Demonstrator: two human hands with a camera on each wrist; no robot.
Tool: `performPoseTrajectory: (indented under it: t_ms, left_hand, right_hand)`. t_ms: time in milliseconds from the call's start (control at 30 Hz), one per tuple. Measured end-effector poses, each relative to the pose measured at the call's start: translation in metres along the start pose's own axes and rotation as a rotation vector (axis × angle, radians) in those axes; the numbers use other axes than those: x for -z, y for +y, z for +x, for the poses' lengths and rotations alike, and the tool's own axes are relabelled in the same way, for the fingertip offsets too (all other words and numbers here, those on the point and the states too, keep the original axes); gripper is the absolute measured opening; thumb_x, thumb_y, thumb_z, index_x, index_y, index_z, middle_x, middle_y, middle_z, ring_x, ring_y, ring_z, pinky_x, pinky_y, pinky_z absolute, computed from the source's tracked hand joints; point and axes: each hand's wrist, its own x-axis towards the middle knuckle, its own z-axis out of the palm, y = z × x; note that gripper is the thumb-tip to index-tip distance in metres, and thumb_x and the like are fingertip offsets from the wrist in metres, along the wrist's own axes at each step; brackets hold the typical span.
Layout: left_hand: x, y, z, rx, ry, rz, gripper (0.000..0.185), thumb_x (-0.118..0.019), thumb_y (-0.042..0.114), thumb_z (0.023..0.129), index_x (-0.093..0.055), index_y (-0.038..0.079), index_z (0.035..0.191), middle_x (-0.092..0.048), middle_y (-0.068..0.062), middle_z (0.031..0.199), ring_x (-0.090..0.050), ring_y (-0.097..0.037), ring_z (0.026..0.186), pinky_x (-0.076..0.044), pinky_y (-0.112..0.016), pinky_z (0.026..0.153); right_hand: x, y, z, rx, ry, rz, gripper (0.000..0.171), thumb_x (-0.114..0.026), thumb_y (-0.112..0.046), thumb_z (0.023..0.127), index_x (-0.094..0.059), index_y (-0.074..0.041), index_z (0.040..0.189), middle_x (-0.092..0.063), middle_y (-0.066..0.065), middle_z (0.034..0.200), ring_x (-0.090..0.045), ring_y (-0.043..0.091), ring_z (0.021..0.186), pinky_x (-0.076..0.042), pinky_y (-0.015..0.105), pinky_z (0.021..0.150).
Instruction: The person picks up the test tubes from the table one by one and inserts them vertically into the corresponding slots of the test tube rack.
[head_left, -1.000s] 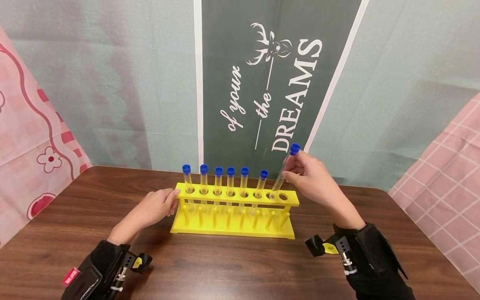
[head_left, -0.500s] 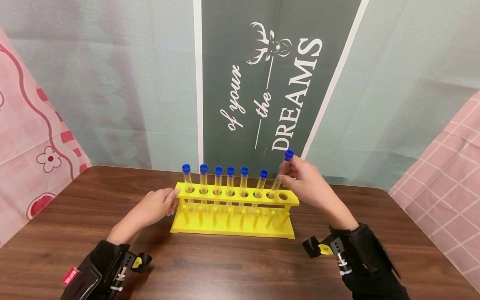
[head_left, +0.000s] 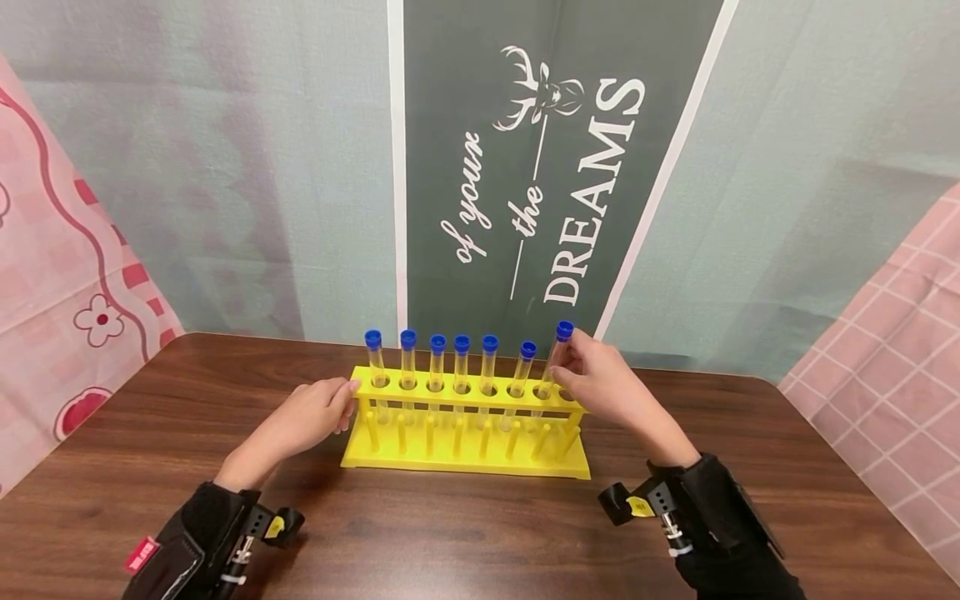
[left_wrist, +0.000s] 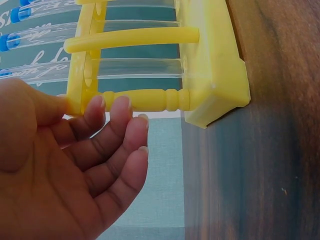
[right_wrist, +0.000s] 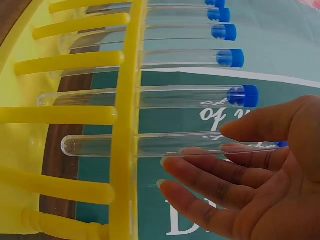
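Observation:
A yellow test-tube rack (head_left: 465,402) stands on the brown wooden table (head_left: 450,533). Six clear tubes with blue caps (head_left: 461,363) stand in its holes. My right hand (head_left: 564,365) pinches a seventh capped tube (head_left: 555,354) by its upper part, between thumb and fingers. In the right wrist view this tube (right_wrist: 175,144) passes through the top plate (right_wrist: 127,150), and its rounded end stays short of the base. My left hand (head_left: 341,402) holds the rack's left end, with the thumb (left_wrist: 55,102) on the plate and the fingertips (left_wrist: 120,107) on the corner post.
One hole at the rack's right end is hidden behind my right hand. A cloth backdrop with a dark printed banner (head_left: 540,167) hangs just behind the table. Black wrist mounts (head_left: 697,517) sit on both forearms. Bare table lies in front of the rack.
My right hand has come down and to the left with the tube, which slid deeper into its hole and stands more upright. The left hand has not moved.

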Motion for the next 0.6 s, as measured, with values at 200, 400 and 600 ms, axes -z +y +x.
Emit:
performPoseTrajectory:
  t_ms: [200, 400, 600]
  left_hand:
    - [0.0001, -0.0004, 0.0012, 0.006, -0.003, 0.007, 0.032, -0.037, 0.02, 0.1, -0.051, 0.006, 0.075, -0.046, -0.001, 0.059, -0.039, -0.015, 0.053, -0.033, -0.029, 0.053]
    - [-0.0003, -0.0007, 0.002, 0.009, -0.003, 0.012, 0.031, -0.037, 0.02, 0.1, -0.051, 0.006, 0.075, -0.046, -0.001, 0.058, -0.038, -0.016, 0.053, -0.033, -0.029, 0.053]
    - [0.0001, -0.0003, 0.002, 0.013, -0.001, 0.009, 0.031, -0.037, 0.019, 0.099, -0.051, 0.006, 0.075, -0.046, -0.001, 0.059, -0.039, -0.016, 0.053, -0.033, -0.029, 0.052]
  right_hand:
    - [-0.0037, 0.0029, 0.0009, -0.008, -0.027, -0.024, 0.003, -0.053, -0.005, 0.087, -0.051, -0.002, 0.088, -0.058, 0.006, 0.077, -0.053, 0.018, 0.067, -0.042, 0.031, 0.057]
    - [-0.0067, 0.0062, 0.002, -0.015, -0.033, -0.048, 0.003, -0.053, -0.005, 0.086, -0.052, -0.002, 0.087, -0.06, 0.008, 0.08, -0.055, 0.019, 0.071, -0.044, 0.032, 0.061]
    - [-0.0076, 0.0069, 0.002, -0.028, -0.043, -0.051, 0.004, -0.053, -0.005, 0.086, -0.053, -0.002, 0.087, -0.061, 0.008, 0.082, -0.057, 0.02, 0.073, -0.046, 0.033, 0.062]
